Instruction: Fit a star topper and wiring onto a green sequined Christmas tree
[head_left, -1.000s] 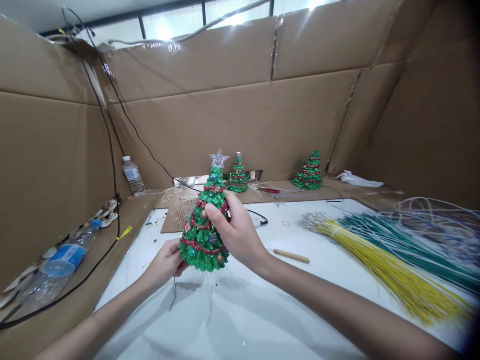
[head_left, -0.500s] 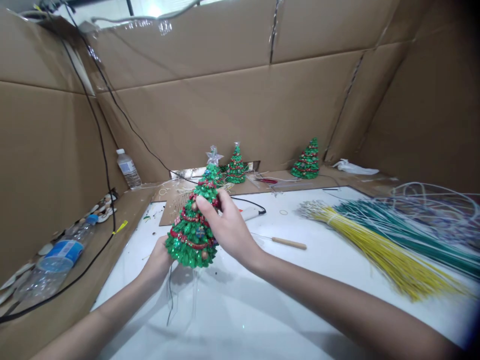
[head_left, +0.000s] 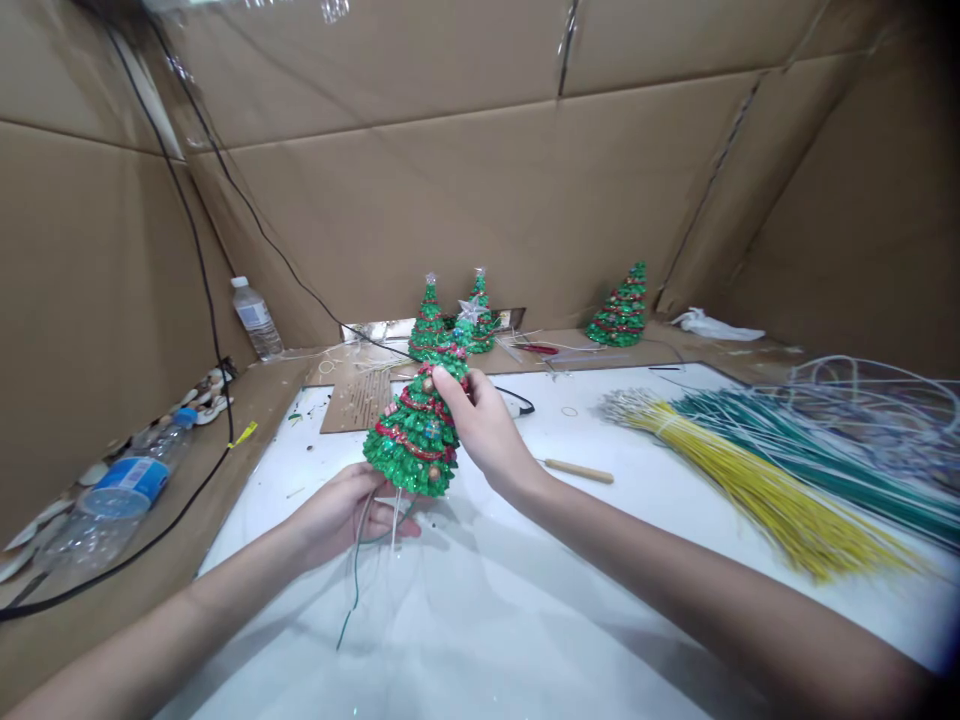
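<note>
A glittery green Christmas tree ornament (head_left: 412, 440) with red garlands, small baubles and a clear star (head_left: 471, 311) is held tilted over the white tabletop. My right hand (head_left: 484, 425) grips its upper side, thumb in front, other fingers mostly hidden behind. At the lower left rim is my left hand (head_left: 356, 515), its thumb side touching the base and its fingers loosely curled underneath. A thin green wire (head_left: 355, 590) hangs past the left palm, and pale clear strands (head_left: 396, 515) drop from the base. A wooden-handled tool (head_left: 579, 471) lies right of my right hand.
Similar trees (head_left: 427, 325) stand at the back, another tree (head_left: 619, 312) further right. Yellow wire bundles (head_left: 750, 485) and green wire bundles (head_left: 795, 445) lie to the right. Plastic bottles (head_left: 124, 490) are at left, beside a black cable (head_left: 202, 270). Cardboard walls (head_left: 450, 190) surround the table.
The held tree has moved away from me and slightly right with both hands. My left fingers now show below its base, with the green wire hanging there. The view has tipped down slightly.
</note>
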